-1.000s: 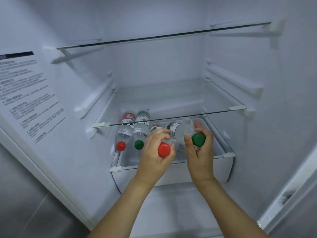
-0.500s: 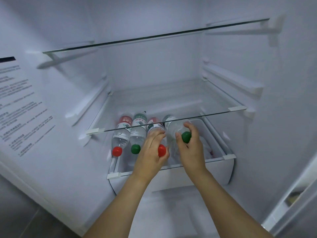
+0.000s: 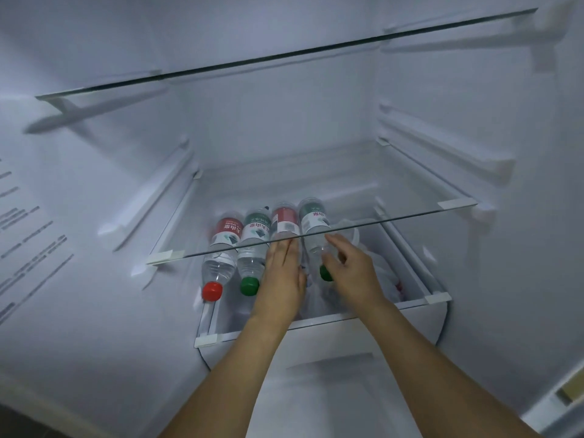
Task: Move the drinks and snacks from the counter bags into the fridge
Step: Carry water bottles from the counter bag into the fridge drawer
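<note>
Flat went my left hand (image 3: pixel 282 273), fingers straight along the third bottle (image 3: pixel 285 223), the red-labelled one, pressing on it with no grip closed around it; its cap was hidden under my palm. Over on the other side my right hand (image 3: pixel 354 270) hovered at the neck of the fourth bottle (image 3: pixel 313 221), the green-labelled one, fingers loosely spread and relaxed, whether touching the plastic I could not tell, with the green cap (image 3: pixel 325 275) peeking out beside my thumb.

Around all this stood the fridge (image 3: pixel 284 115), white inside, with an upper glass shelf (image 3: pixel 284 56) and a lower glass shelf (image 3: pixel 316 235) just over my fingertips. Under it sat the drawer (image 3: pixel 331 339), pulled out, and all four bottles lay side by side in it, caps toward me. First bottle (image 3: pixel 221 248) on the left showed a red cap (image 3: pixel 212 291), second bottle (image 3: pixel 254 245) a green one (image 3: pixel 249 286). Beyond my right hand lay a white plastic bag (image 3: pixel 387 279), crumpled against the drawer's right side.
</note>
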`<state>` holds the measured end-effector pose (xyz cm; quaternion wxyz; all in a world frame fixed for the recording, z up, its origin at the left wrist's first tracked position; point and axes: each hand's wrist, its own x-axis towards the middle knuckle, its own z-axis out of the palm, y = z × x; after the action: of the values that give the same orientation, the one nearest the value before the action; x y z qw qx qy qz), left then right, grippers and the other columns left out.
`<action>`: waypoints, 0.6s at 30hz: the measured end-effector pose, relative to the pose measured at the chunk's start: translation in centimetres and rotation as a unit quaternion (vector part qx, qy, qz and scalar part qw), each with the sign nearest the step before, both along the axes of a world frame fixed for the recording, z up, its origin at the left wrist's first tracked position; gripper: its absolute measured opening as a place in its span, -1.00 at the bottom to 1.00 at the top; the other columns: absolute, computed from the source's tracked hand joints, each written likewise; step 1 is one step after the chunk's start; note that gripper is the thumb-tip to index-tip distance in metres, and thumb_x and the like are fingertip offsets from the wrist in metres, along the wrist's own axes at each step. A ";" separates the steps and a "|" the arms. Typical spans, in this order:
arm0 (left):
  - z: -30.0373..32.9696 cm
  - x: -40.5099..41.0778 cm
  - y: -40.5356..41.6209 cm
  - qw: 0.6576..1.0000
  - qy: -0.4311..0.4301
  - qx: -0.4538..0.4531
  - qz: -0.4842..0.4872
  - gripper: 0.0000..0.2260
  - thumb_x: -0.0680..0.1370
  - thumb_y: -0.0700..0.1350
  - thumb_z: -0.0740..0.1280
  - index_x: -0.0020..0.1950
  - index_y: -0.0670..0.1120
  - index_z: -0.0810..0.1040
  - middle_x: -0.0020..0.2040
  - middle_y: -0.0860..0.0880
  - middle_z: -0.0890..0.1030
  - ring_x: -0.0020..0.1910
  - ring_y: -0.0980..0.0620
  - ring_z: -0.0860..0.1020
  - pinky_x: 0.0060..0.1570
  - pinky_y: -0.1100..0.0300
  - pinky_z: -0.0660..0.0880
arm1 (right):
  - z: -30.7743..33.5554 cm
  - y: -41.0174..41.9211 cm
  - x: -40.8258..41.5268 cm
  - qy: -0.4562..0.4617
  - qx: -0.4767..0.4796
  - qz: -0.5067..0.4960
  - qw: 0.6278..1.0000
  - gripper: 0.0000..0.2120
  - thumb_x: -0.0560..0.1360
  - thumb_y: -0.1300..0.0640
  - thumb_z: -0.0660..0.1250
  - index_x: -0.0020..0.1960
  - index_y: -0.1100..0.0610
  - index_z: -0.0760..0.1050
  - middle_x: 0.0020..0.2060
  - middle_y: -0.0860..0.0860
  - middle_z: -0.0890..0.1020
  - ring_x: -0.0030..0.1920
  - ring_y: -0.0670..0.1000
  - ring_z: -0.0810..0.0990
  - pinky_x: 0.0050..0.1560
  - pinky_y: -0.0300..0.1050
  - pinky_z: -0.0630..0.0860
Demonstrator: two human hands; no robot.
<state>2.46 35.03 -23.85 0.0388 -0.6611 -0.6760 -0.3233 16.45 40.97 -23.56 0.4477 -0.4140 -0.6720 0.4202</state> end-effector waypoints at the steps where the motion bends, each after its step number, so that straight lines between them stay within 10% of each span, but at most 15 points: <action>1: -0.1 0.0 0.0 1.000 0.002 -0.001 0.003 -0.43 0.60 -0.26 0.26 0.59 -0.17 0.16 0.60 -0.12 0.13 0.60 -0.06 0.00 0.57 0.04 0.02 | -0.1 0.2 0.0 0.015 -0.004 -0.001 1.000 -0.63 0.58 0.16 0.32 0.38 0.09 0.48 0.35 0.03 0.51 0.29 -0.06 0.48 0.40 -0.05 0.39; 4: -0.2 0.0 0.1 1.000 0.005 0.003 0.012 -0.45 0.62 -0.22 0.25 0.60 -0.14 0.16 0.61 -0.10 0.12 0.60 -0.04 -0.01 0.56 0.10 -0.02 | -0.3 0.4 -0.1 0.016 0.000 0.008 1.000 -0.64 0.58 0.16 0.32 0.37 0.05 0.49 0.37 -0.03 0.48 0.27 -0.19 0.44 0.25 -0.43 0.32; 8: -0.2 0.1 0.0 1.000 0.005 0.006 0.017 -0.45 0.64 -0.19 0.24 0.60 -0.12 0.15 0.61 -0.07 0.10 0.61 -0.02 -0.03 0.55 0.14 -0.03 | -0.5 0.8 -0.1 0.018 -0.011 0.009 1.000 -0.63 0.58 0.15 0.33 0.39 0.07 0.48 0.43 0.01 0.43 0.41 -0.08 0.39 0.43 -0.14 0.33; 18: 0.2 0.3 -0.2 1.000 0.004 -0.013 0.020 -0.46 0.64 -0.21 0.24 0.60 -0.17 0.16 0.61 -0.10 0.12 0.61 -0.04 -0.02 0.56 0.02 0.07 | -0.1 0.3 0.1 0.022 -0.010 0.037 0.999 -0.62 0.60 0.15 0.30 0.41 0.03 0.45 0.47 0.01 0.37 0.44 -0.13 0.31 0.45 -0.18 0.27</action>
<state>2.75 34.87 -23.67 0.0397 -0.6490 -0.6934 -0.3105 16.56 41.28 -23.70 0.4428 -0.3842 -0.6721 0.4524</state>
